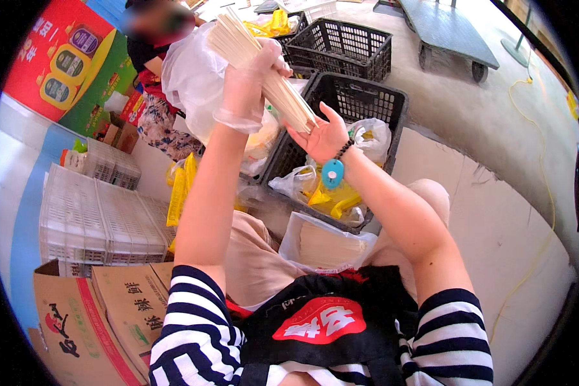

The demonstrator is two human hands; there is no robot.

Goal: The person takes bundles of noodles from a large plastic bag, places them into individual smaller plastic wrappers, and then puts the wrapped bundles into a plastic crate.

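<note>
My left hand [255,72], in a clear plastic glove, grips a thick bundle of thin pale wooden sticks [289,99] around its middle. The bundle slants down to the right. Its lower ends meet the upturned palm of my bare right hand [325,140], whose fingers are spread. A beaded bracelet and a turquoise oval tag [333,173] hang at my right wrist. Beneath that hand stands a black plastic crate [354,96] with yellow packets [337,198] and white plastic bags [369,137]. Between my legs, a white bag [289,241] holds more sticks [323,246].
A person [142,58] sits at upper left, beside a large translucent bag [188,72]. Another black crate [342,48] stands behind. White plastic crates [77,217] and cardboard boxes [72,318] flank my left. A platform cart [453,34] and yellow cable [550,178] lie right.
</note>
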